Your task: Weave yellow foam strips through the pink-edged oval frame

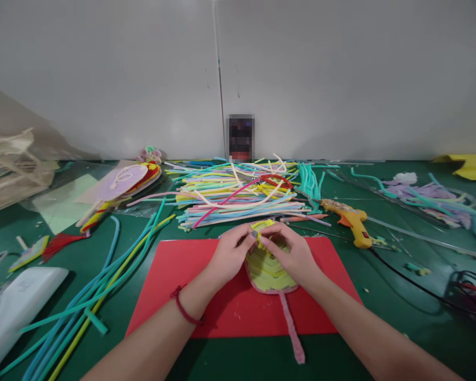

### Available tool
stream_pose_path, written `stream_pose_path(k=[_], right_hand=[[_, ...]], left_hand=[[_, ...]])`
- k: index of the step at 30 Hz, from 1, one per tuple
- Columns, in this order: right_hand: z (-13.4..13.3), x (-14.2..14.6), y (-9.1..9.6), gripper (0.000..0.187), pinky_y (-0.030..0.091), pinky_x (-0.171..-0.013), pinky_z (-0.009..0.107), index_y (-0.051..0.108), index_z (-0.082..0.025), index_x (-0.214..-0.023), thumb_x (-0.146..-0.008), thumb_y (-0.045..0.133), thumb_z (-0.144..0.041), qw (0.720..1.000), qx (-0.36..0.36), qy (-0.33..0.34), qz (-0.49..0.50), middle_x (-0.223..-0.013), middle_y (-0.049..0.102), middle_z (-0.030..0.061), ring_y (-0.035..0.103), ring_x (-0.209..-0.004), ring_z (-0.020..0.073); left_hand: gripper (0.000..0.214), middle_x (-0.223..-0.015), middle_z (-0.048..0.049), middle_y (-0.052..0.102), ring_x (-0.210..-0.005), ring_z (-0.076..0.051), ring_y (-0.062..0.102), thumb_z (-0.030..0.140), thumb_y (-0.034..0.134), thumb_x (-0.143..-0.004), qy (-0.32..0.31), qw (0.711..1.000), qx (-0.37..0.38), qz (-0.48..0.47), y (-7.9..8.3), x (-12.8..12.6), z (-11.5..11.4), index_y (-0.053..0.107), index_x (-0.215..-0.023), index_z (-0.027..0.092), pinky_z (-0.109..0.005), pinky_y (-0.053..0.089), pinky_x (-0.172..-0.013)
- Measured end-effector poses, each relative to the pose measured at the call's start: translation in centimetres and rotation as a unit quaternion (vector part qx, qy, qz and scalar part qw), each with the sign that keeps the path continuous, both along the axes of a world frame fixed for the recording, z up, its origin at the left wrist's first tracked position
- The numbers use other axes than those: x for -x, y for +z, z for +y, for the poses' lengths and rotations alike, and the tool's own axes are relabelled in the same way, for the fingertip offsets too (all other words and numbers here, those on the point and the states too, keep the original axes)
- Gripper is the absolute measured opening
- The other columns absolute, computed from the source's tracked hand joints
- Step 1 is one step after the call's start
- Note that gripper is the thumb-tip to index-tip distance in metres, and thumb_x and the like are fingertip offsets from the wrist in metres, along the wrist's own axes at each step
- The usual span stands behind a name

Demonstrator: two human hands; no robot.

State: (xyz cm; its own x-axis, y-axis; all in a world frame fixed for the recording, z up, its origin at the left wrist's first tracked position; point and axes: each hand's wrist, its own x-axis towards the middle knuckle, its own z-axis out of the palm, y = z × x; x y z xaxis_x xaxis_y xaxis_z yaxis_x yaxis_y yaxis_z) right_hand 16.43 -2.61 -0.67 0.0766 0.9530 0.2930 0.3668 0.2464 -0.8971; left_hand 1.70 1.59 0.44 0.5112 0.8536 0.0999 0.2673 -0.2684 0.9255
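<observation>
A round fan (269,276) made of pipe cleaners lies on a red mat (166,296), with yellow-green rows inside a pink edge and a pink handle (289,325) toward me. Over its upper part, my left hand (230,253) and my right hand (295,254) meet. Thumbs and fingertips of both are pinched together around a small yellow pipe cleaner (258,238). Part of the fan's top is covered by my fingers. A dark red bracelet (184,309) circles my left wrist.
Many coloured pipe cleaners (206,196) lie behind the mat, with red-handled scissors (277,181) on them. A yellow glue gun (355,225) rests at right, its cord trailing. Long pipe cleaners (103,288) and a white object (27,296) are left. A finished-looking fan (122,182) lies beyond.
</observation>
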Motion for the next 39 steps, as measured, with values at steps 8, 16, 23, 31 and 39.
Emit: stream_pose_path(k=[8, 16, 23, 31, 39], right_hand=[[0.13, 0.10, -0.31, 0.012, 0.051, -0.061, 0.029, 0.060, -0.020, -0.077, -0.079, 0.057, -0.032, 1.000, 0.006, -0.007, 0.015, -0.072, 0.065, 0.0036, 0.062, -0.068, 0.0166], [0.08, 0.13, -0.41, 0.012, 0.051, -0.061, 0.028, 0.060, -0.020, -0.075, -0.078, 0.058, -0.032, 0.999, 0.018, -0.002, 0.036, -0.072, 0.066, 0.0034, 0.062, -0.068, 0.0163], [0.07, 0.16, -0.34, 0.015, 0.052, -0.060, 0.028, 0.060, -0.020, -0.073, -0.078, 0.059, -0.035, 0.999, 0.012, -0.004, 0.041, -0.069, 0.065, 0.0029, 0.062, -0.066, 0.0164], [0.19, 0.16, -0.50, 0.015, 0.052, -0.062, 0.030, 0.061, -0.020, -0.074, -0.077, 0.060, -0.035, 0.999, 0.012, -0.007, 0.049, -0.071, 0.066, 0.0034, 0.063, -0.068, 0.0171], [0.13, 0.19, -0.29, 0.012, 0.052, -0.061, 0.029, 0.061, -0.020, -0.073, -0.075, 0.061, -0.033, 0.997, 0.028, -0.001, 0.074, -0.071, 0.067, 0.0034, 0.064, -0.068, 0.0173]], left_hand=[[0.028, -0.060, 0.0020, 0.047, -0.059, -0.011, 0.044, 0.031, 0.038, -0.085, 0.006, 1.000, -0.020, 0.021, 0.09, -0.06, -0.04, 0.042, -0.060, 0.017, -0.022, 0.034, -0.055], [0.025, -0.061, 0.0014, 0.048, -0.060, -0.012, 0.045, 0.026, 0.038, -0.085, 0.007, 0.998, -0.048, 0.037, 0.23, -0.03, -0.25, 0.042, -0.061, 0.017, -0.023, 0.034, -0.057], [0.025, -0.063, 0.0005, 0.050, -0.063, -0.013, 0.047, 0.026, 0.037, -0.086, 0.016, 0.996, -0.063, 0.055, 0.16, 0.02, -0.38, 0.043, -0.062, 0.018, -0.023, 0.036, -0.060], [0.025, -0.061, 0.0001, 0.050, -0.063, -0.014, 0.048, 0.024, 0.037, -0.085, 0.023, 0.996, -0.064, 0.055, 0.30, 0.00, -0.47, 0.043, -0.062, 0.018, -0.024, 0.037, -0.060], [0.023, -0.063, 0.0001, 0.049, -0.064, -0.014, 0.047, 0.023, 0.037, -0.085, 0.028, 0.994, -0.085, 0.068, 0.20, 0.09, -0.65, 0.042, -0.064, 0.018, -0.025, 0.035, -0.061]])
